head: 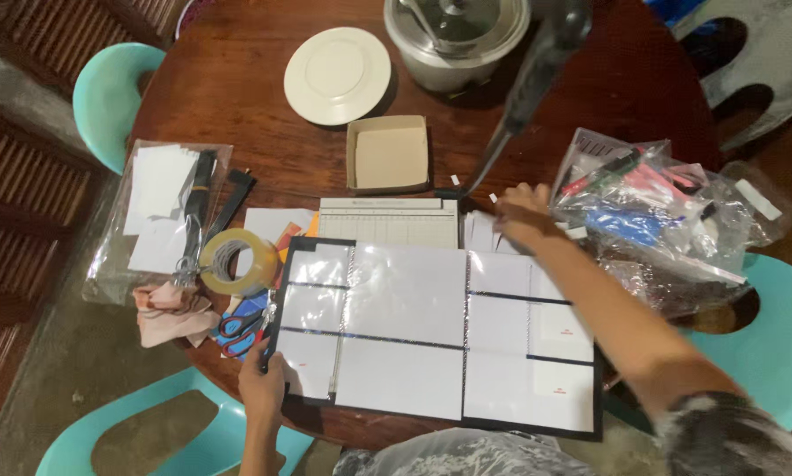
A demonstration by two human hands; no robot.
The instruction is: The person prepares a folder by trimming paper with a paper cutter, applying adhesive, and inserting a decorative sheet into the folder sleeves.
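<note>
A black-edged folder of clear pockets (431, 330) lies open on the round bench (237, 88), long axis three to nine o'clock. The left hand (262, 381) grips its seven o'clock corner. The right hand (521, 214), fingers loosely spread, rests on white slips (481, 231) at one o'clock.

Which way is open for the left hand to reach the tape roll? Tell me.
Probably yes: the left hand grips the binder's left edge, and the tape roll lies just beyond it, only scissors between.
</note>
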